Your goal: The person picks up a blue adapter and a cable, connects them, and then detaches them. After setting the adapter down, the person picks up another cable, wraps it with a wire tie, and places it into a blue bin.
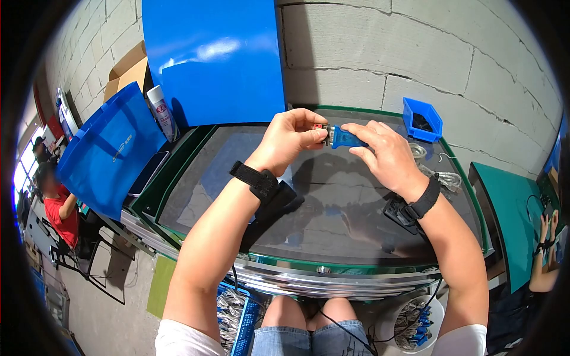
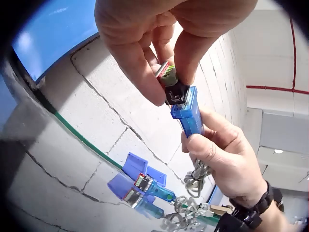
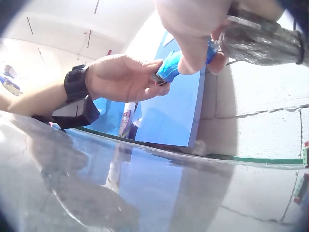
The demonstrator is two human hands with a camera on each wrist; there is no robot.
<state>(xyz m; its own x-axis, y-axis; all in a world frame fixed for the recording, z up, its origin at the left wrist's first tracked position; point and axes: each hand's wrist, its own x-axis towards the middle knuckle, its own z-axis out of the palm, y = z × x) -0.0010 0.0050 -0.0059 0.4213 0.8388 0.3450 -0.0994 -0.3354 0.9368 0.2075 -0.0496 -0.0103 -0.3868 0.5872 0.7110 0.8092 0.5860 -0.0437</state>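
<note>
Above the grey tabletop [image 1: 332,213], my left hand [image 1: 279,142] pinches a small black adapter with a red and green terminal block [image 2: 172,83] between thumb and fingers. My right hand [image 1: 389,153] grips the blue see-through plug of a cable [image 2: 191,116], thumb on one side and fingers on the other. The plug's metal end meets the adapter, the two in one line. From the plug's back, a bundled grey cable [image 3: 260,46] runs past the right hand. A second blue plug [image 2: 161,192] with a red and black end lies on the table, mirrored in its surface.
Coiled cables [image 1: 446,180] and a small blue bin [image 1: 432,129] stand at the table's right. A spray can [image 1: 162,113] and blue bag [image 1: 113,151] are at the left. Below are a blue basket [image 1: 252,317] and white bucket [image 1: 389,317] of cables. People sit on both sides.
</note>
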